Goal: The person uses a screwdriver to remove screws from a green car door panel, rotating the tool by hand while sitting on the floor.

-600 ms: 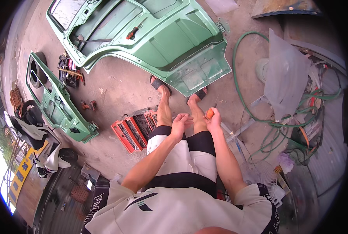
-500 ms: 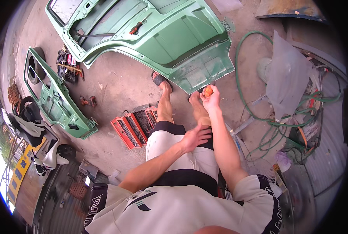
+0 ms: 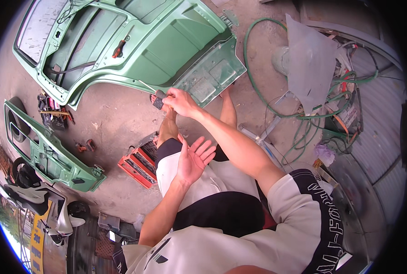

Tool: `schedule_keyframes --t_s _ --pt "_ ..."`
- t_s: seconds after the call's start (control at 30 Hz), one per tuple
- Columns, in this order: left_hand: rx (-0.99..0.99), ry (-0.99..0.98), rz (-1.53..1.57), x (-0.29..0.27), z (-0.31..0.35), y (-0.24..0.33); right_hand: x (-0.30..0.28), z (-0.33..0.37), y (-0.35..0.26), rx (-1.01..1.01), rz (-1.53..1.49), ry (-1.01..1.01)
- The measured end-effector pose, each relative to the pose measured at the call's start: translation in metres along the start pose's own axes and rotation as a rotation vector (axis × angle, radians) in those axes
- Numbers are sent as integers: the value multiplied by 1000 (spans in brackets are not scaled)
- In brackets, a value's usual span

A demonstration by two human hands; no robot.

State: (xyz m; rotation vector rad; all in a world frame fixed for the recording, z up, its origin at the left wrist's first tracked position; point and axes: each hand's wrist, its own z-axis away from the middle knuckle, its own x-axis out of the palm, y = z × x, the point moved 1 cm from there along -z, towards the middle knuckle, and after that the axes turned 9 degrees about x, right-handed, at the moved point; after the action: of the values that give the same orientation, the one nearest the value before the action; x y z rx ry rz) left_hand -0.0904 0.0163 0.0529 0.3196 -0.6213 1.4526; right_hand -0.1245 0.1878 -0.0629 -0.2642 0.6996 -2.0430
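My right hand [image 3: 180, 101] is closed around the dark handle of a screwdriver [image 3: 159, 94]. Its thin shaft points up and left toward the lower edge of a green vehicle body panel [image 3: 162, 50]; whether the tip touches the panel I cannot tell. Palm up and fingers spread, my left hand [image 3: 195, 160] is above my lap with nothing in it. On the panel's inner frame there is a second hand tool with an orange and black handle [image 3: 119, 49].
Left of my legs stands an open red toolbox [image 3: 138, 165]. Farther left are an orange power tool [image 3: 86, 146], a green door frame [image 3: 53, 155] and a white scooter [image 3: 62, 214]. A green hose [image 3: 251, 77] and a translucent sheet [image 3: 306, 64] lie to the right.
My right hand has moved left to the panel's lower edge, and the screwdriver's shaft now shows. My left hand has turned palm up. The whole view has shifted.
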Motion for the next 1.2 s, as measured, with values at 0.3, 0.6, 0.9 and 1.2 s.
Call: schedule_keyframes --t_s 0.3,0.6,0.9,1.2 --pt "-301 -296 138 71 -49 -146 -107 -5 71 155 17 117" --pt "-554 -281 -261 62 -104 -156 -202 -13 201 256 223 178" --pt "125 465 -601 -55 -212 -31 -158 -5 199 421 -379 343" --pt "510 274 -522 -106 -336 63 -90 -37 222 302 91 136"
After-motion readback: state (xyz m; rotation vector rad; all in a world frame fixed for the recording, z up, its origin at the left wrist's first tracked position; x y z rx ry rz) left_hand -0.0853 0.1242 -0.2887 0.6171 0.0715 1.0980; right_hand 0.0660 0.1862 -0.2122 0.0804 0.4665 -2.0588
